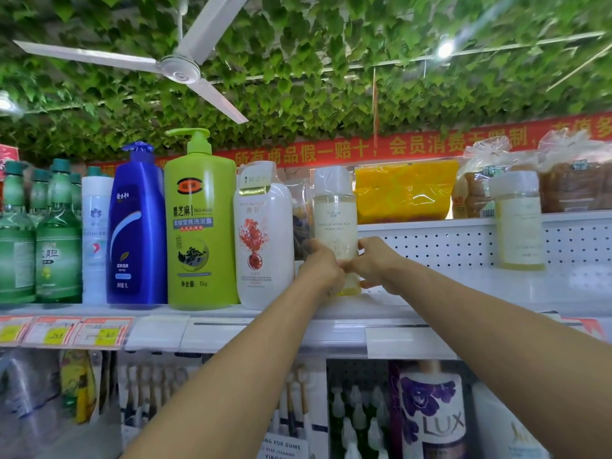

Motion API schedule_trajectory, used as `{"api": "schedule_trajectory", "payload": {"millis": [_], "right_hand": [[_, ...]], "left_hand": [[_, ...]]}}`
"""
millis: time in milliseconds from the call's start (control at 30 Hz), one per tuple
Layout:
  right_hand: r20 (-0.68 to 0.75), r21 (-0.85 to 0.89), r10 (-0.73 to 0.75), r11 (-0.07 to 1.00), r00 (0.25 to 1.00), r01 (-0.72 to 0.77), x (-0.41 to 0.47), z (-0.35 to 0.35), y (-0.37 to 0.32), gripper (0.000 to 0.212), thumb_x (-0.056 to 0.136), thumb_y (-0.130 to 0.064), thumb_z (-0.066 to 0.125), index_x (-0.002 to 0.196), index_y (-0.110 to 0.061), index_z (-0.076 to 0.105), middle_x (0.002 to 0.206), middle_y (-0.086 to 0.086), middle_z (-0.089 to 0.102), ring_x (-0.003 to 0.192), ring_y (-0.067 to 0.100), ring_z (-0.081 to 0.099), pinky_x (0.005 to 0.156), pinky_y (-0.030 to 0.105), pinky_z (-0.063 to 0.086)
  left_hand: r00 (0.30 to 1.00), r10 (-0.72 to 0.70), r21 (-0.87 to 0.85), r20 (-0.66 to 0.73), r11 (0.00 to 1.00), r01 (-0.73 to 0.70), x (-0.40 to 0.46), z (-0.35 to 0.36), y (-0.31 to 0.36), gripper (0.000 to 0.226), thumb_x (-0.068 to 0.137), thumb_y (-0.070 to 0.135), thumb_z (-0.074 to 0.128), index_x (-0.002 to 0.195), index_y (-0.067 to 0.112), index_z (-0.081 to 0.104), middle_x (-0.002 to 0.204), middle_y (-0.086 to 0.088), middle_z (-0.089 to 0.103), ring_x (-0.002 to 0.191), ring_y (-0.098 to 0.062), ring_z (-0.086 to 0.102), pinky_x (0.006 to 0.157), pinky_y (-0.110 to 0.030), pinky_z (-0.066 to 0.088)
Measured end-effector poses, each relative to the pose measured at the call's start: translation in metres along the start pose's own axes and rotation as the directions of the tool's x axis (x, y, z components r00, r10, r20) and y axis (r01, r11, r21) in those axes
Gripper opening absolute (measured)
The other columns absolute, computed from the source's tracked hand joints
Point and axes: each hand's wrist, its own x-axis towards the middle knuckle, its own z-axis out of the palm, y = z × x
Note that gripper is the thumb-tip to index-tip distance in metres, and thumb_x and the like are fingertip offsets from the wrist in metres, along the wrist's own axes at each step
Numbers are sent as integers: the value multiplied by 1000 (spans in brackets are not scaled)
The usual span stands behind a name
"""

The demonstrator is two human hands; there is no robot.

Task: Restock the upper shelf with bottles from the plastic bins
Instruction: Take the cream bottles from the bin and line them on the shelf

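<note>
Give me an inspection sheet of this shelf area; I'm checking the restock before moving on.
Surface: white upper shelf, bare stretch right of the hands; price tags on its front edge at left.
Job's things: clear bottle with pale yellow liquid stands upright between the white bottle and the bare stretch; a similar yellow bottle stands farther right; no bins in view.
Clutter: green pump bottle, blue bottle, green glass bottles at left.
Grippers: left hand and right hand hold the clear bottle's lower part from either side.
Cables: nothing seen.
Surroundings: ceiling fan, leafy ceiling, red banner, bagged bread behind.
</note>
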Motion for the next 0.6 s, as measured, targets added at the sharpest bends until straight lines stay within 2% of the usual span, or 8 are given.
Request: {"api": "schedule_trajectory", "payload": {"millis": [367, 500, 600], "right_hand": [[6, -15, -1, 1000, 1000, 1, 10, 3, 4, 53, 86, -21, 74, 132, -10, 51, 125, 12, 61, 110, 30, 61, 91, 44, 56], [-16, -28, -31, 999, 999, 30, 4, 3, 3, 53, 86, -24, 74, 132, -10, 52, 125, 13, 61, 108, 30, 61, 83, 38, 56], [-56, -25, -36, 999, 998, 34, -4, -2, -2, 57, 89, -25, 71, 138, -9, 47, 130, 12, 57, 101, 25, 56, 74, 34, 53]], "left_hand": [[1000, -25, -96, 11, 995, 26, 9, 3, 0, 80, 98, 10, 54, 154, 8, -4, 150, -17, 31, 134, -29, 39, 110, -35, 37], [999, -32, -183, 4, 983, 32, 1, 1, 0, 62, 102, 8, 48, 152, 6, 12, 151, -17, 35, 135, -30, 41, 109, -30, 37], [1000, 21, -159, 11, 987, -19, -6, -4, 2, 72, 97, 5, 55, 153, 3, 9, 150, -18, 37, 136, -33, 42, 113, -43, 38]]}}
